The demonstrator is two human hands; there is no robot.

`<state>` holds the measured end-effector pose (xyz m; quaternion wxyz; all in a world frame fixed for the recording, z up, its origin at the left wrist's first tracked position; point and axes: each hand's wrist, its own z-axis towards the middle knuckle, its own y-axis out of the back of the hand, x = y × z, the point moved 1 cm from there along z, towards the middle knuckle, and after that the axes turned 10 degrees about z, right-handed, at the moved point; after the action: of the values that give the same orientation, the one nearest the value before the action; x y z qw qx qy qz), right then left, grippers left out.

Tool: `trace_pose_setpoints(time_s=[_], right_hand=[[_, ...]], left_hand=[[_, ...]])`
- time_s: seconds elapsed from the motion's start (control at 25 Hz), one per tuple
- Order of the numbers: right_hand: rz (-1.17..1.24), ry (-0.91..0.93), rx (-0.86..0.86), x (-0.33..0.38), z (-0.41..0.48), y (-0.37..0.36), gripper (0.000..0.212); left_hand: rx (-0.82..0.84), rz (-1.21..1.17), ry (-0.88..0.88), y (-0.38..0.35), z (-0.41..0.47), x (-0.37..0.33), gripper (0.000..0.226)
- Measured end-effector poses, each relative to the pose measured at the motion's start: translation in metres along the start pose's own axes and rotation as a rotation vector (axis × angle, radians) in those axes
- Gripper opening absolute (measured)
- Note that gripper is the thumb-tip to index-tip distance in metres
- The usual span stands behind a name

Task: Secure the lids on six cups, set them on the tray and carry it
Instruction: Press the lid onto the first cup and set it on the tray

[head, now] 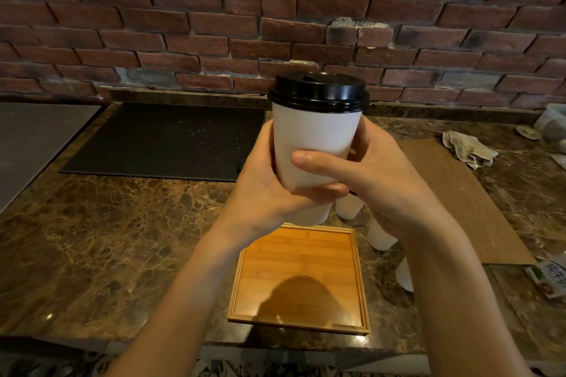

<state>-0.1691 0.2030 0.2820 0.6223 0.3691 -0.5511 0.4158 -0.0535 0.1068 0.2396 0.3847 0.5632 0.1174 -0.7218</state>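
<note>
Fingers of left hand point(266, 191) and right hand point(386, 182) grasping white cup point(315, 135), black lid point(318, 91) on, packet point(549, 276) bearing Chinese characters

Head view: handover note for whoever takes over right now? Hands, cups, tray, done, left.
Left hand and right hand: both grip one white paper cup, upright in the air, black lid on it.
Bamboo tray: on the marble counter below the hands, no cup on it.
Other cups: at least three on the counter by the tray's right and far sides, tops hidden.
Done: held cup looks lidded.
Left: set it on the tray, lid and load the rest, carry.
</note>
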Motion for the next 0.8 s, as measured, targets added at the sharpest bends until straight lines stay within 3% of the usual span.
trace_pose_setpoints(time_s=[0.36,0.8], right_hand=[[-0.137,0.089,-0.22,-0.008,-0.002,-0.015,0.078],[-0.05,0.094,-0.123,-0.005,-0.003,-0.002,0.081]], left_hand=[[-0.086,0.023,0.007,-0.011,0.001,0.008,0.097],[0.123,-0.042,0.073,0.006,0.004,0.002,0.076]])
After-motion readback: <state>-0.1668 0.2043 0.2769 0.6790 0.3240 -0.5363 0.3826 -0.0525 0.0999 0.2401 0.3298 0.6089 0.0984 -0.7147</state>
